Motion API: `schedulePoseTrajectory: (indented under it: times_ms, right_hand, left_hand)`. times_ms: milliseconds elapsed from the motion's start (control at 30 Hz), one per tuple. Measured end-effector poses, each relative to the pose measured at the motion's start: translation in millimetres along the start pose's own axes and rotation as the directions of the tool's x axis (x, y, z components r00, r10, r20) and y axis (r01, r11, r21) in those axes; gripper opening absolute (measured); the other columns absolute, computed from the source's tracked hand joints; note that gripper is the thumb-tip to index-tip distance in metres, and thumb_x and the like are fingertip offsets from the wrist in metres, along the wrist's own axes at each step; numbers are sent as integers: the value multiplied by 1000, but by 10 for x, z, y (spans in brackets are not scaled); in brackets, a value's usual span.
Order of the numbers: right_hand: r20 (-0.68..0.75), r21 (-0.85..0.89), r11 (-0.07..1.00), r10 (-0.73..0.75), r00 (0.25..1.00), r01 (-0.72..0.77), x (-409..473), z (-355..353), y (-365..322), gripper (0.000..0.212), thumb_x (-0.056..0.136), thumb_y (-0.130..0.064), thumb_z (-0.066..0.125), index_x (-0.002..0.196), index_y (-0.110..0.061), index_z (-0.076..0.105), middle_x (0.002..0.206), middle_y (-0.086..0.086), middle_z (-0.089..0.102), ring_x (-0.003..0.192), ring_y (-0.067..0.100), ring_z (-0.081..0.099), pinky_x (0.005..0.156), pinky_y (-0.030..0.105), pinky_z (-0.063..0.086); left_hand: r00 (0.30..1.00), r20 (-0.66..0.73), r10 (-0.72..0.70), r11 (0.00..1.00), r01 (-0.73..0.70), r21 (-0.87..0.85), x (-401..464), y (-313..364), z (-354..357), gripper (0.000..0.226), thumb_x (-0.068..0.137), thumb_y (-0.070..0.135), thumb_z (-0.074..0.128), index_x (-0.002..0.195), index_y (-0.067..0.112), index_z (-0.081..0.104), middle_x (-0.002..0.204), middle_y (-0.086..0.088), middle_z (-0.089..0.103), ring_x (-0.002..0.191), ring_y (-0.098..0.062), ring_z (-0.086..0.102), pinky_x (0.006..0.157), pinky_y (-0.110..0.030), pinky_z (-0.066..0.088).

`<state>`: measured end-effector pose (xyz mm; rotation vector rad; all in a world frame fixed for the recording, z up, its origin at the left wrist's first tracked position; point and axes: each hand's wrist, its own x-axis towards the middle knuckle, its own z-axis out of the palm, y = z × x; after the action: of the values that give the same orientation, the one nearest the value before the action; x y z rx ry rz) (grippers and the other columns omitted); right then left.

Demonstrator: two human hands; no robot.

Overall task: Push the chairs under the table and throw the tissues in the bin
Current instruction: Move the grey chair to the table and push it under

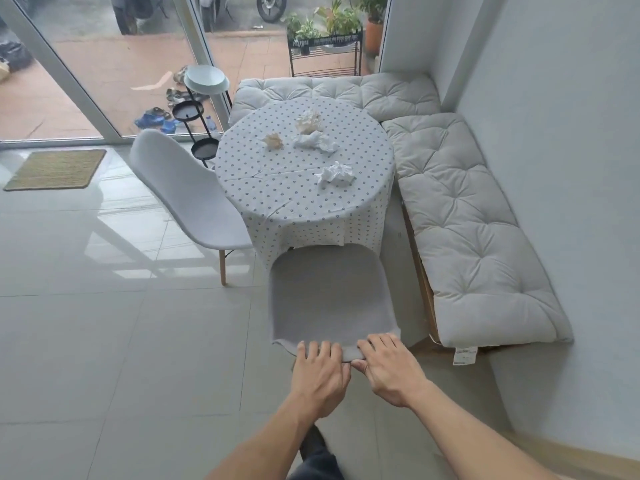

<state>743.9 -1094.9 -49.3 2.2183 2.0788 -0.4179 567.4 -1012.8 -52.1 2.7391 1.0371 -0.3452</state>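
Note:
A round table (298, 202) with a dotted white cloth stands in the corner. Several crumpled tissues lie on it: one (335, 174) near the front right, one (315, 141) in the middle, a tan one (273, 141) to the left and one (308, 121) at the back. A grey chair (329, 292) stands right in front of me, its seat partly under the cloth. My left hand (320, 370) and my right hand (389, 367) both grip the top edge of its backrest. A second grey chair (188, 192) stands at the table's left, pulled out. No bin is in view.
A cushioned corner bench (467, 237) runs behind and to the right of the table. A black tiered stand (201, 109) with a white bowl is at the back left by the glass door. A woven doormat (55, 169) lies on the tiled floor at the left.

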Motion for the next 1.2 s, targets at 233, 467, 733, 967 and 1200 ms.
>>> schedulePoseTrajectory:
  times_ms: [233, 467, 733, 967, 1200]
  right_hand:
    - [12, -10, 999, 39, 999, -39, 597, -223, 243, 50, 106, -54, 18, 125, -19, 48, 119, 5, 57, 109, 28, 50, 105, 43, 36]
    - [64, 2, 999, 37, 997, -37, 976, -358, 583, 48, 107, -52, 21, 132, -19, 45, 127, 5, 54, 119, 28, 47, 114, 45, 28]
    - [120, 46, 998, -38, 992, 33, 1123, -358, 818, 55, 105, -56, 19, 136, -19, 45, 132, 6, 53, 126, 29, 44, 115, 45, 27]
    - [196, 136, 988, 43, 980, -71, 1170, -467, 931, 76, 101, -68, 11, 157, -19, 27, 167, 10, 21, 156, 28, 6, 125, 50, 9]
    - [143, 121, 986, 94, 985, -112, 1478, -910, 939, 77, 101, -69, 15, 159, -19, 21, 170, 11, 10, 156, 28, -1, 126, 50, 5]
  left_hand:
    - [999, -12, 42, 999, -41, 6, 659, -299, -211, 45, 105, 48, 26, 115, 15, 56, 112, -10, 64, 101, -37, 58, 107, -56, 40]
    - [999, 12, 39, 999, -40, 37, 1132, -319, -404, 51, 105, 47, 19, 124, 15, 53, 122, -11, 62, 109, -36, 55, 110, -52, 34]
    - [987, 156, 25, 999, -21, -30, 1336, -328, -485, 52, 104, 48, 26, 142, 17, 43, 137, -11, 56, 122, -36, 51, 113, -54, 30]
    - [983, 179, -30, 986, 59, -159, 1307, -454, -737, 58, 106, 46, 26, 158, 19, 27, 164, -7, 36, 153, -30, 26, 123, -57, 21]
    - [983, 133, -130, 963, 157, -218, 1371, -710, -1108, 65, 107, 48, 22, 165, 20, 12, 175, -6, 15, 161, -26, 7, 128, -57, 9]
